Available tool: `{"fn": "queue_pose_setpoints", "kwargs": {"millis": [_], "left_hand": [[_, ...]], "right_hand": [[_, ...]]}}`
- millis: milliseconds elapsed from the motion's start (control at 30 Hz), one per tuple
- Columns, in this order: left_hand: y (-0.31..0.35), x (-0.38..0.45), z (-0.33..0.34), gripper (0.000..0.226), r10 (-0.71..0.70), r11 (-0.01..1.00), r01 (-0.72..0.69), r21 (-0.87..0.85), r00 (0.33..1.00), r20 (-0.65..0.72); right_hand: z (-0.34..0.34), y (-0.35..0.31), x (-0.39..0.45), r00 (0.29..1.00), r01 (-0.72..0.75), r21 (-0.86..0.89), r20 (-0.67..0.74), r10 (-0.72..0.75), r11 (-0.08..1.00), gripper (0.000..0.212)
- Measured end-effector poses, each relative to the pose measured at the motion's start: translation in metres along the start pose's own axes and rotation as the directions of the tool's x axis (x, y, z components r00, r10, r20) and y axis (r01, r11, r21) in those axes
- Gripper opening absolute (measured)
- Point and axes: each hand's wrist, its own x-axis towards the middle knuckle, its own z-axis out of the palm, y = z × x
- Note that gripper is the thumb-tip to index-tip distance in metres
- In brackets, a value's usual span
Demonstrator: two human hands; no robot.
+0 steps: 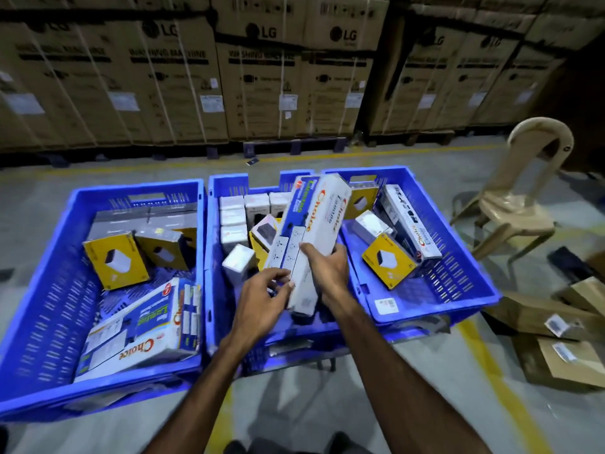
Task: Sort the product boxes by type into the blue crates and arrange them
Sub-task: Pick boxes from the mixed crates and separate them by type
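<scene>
Three blue crates stand side by side: left crate (42,290), middle crate (216,290), right crate (458,257). Both hands hold a long white and blue "Choice" box (314,217) tilted above the middle crate. My right hand (327,267) grips its right side near the lower end. My left hand (262,299) touches its lower left edge. The left crate holds yellow boxes (116,260) and another long "Choice" box (144,326). Small white boxes (234,221) line the middle crate's back. The right crate holds a yellow box (388,262) and a long box (411,221).
Tall brown cartons (255,80) on pallets wall off the back. A beige plastic chair (520,198) stands to the right. Flat brown cartons (563,352) lie on the floor at the right. Yellow floor lines (491,371) run under the crates.
</scene>
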Motion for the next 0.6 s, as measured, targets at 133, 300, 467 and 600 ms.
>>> {"fn": "queue_pose_setpoints", "kwargs": {"millis": [133, 300, 467, 600], "left_hand": [[0.031, 0.008, 0.026, 0.017, 0.042, 0.998, -0.045, -0.038, 0.997, -0.063], [0.066, 0.011, 0.068, 0.014, 0.054, 0.994, -0.058, -0.095, 0.997, -0.045], [0.079, 0.004, 0.103, 0.015, 0.055, 0.996, -0.054, -0.064, 0.998, 0.007], [0.088, 0.000, 0.130, 0.015, 0.009, 0.999, -0.007, -0.037, 0.999, 0.032]], "right_hand": [[-0.047, -0.039, 0.024, 0.980, 0.195, -0.036, 0.030, -0.194, 0.980, 0.070], [-0.127, -0.080, 0.061, 0.929, 0.334, 0.042, 0.152, -0.336, 0.942, 0.060], [-0.189, -0.087, 0.116, 0.929, 0.368, -0.034, 0.067, -0.365, 0.929, 0.061], [-0.212, -0.061, 0.151, 0.948, 0.315, -0.252, 0.035, -0.316, 0.915, 0.076]]}}
